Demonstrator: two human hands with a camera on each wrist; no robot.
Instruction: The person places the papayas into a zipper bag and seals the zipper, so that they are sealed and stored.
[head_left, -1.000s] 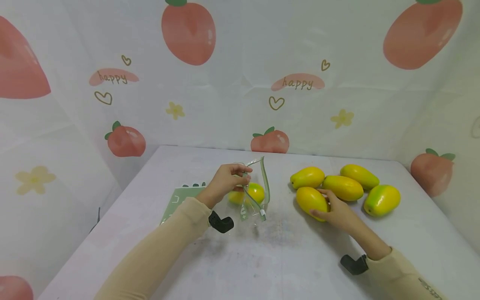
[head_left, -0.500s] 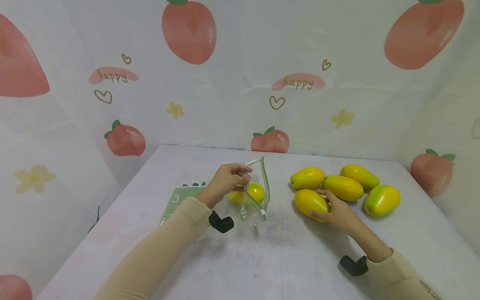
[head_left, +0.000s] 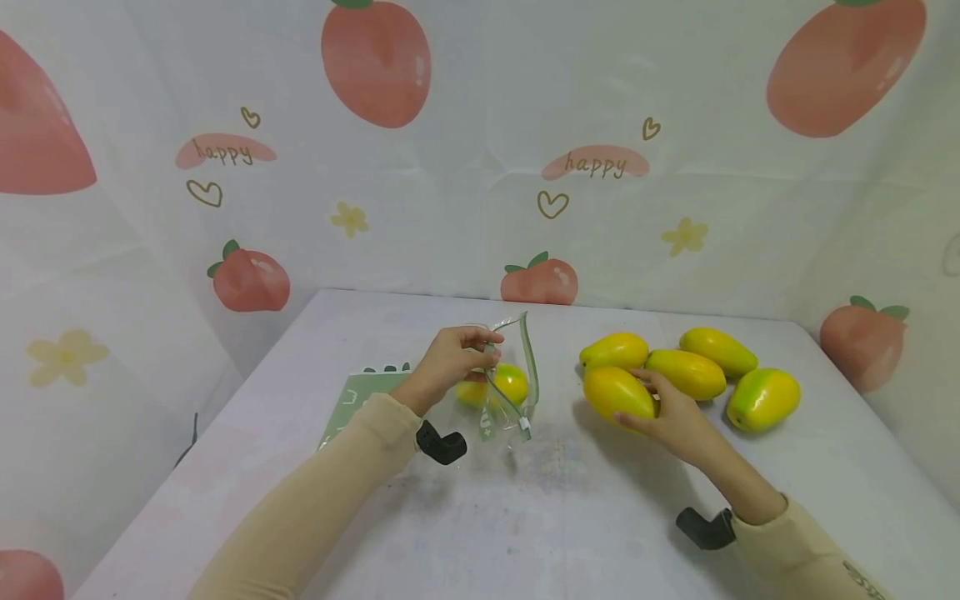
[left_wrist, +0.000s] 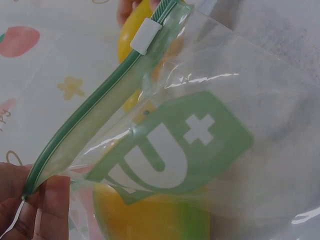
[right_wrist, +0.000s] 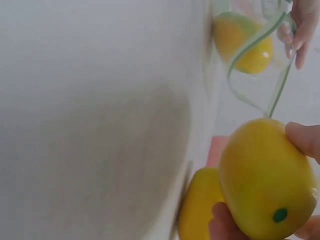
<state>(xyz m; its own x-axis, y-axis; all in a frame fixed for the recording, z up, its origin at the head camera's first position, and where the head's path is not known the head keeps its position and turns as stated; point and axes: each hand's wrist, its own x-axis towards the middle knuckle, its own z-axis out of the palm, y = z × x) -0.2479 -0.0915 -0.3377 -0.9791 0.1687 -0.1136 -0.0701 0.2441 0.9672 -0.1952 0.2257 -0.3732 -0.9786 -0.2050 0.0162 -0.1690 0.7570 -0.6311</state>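
In the head view my left hand point(head_left: 453, 362) pinches the green-edged rim of a clear zip bag point(left_wrist: 270, 150). The bag's mouth gapes towards the right, and its white slider point(left_wrist: 146, 36) sits near one end of the zip. A yellow-green papaya point(head_left: 512, 385) shows through the clear plastic. My right hand point(head_left: 671, 417) grips another yellow papaya point(right_wrist: 267, 177), fingers on its far side and thumb on the near side. This fruit is raised off the table, with its shadow below it. Several more papayas point(head_left: 686, 375) lie just behind and to the right of that hand.
A flat green item with white lettering point(head_left: 360, 400) lies left of the bag, partly covered by my left forearm. The white table point(head_left: 525, 533) ends at a fruit-printed cloth backdrop point(head_left: 450, 208). Each wrist carries a black camera mount point(head_left: 705, 529).
My right hand has shifted the papaya slightly left, then lifted it off the table. My left hand and the bag have stayed in place.
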